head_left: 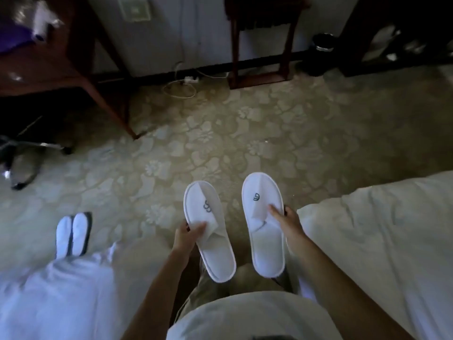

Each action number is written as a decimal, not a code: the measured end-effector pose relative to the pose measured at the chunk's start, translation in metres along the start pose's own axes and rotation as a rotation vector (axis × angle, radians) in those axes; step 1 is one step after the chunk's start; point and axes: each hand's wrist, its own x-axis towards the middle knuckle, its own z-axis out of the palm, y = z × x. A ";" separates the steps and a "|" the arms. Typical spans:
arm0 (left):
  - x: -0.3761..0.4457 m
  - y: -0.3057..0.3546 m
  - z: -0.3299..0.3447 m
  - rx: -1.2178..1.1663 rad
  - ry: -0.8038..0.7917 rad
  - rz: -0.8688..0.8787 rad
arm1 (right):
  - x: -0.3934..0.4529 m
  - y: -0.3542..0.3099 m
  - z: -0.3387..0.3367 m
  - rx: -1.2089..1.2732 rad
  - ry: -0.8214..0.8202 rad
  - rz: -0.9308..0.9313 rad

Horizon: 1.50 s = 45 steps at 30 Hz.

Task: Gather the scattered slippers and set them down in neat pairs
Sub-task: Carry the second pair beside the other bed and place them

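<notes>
Each white slipper has a small dark mark sewn on its top. The mark on the left slipper (pixel 208 229) looks like two curly letters. The mark on the right slipper (pixel 263 222) looks alike. Neither one is clear enough to read.

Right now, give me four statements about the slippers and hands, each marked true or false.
1. Each hand holds one white slipper. True: the left hand grips the left slipper, the right hand the right slipper.
2. Both held slippers rest on the carpet. False: they are held up above the carpet.
3. Another pair lies side by side to the left. True.
4. The held slippers are plain, with no logo. False: each shows a dark logo.
</notes>
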 end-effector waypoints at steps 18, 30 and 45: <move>0.235 0.235 0.353 0.457 -0.450 -0.056 | 0.238 -0.148 -0.216 0.269 0.431 0.129; 0.359 0.275 0.556 0.460 -0.465 -0.160 | 0.385 -0.205 -0.354 0.248 0.582 0.190; 0.430 0.242 0.785 0.636 -0.504 -0.155 | 0.546 -0.173 -0.518 0.186 0.617 0.229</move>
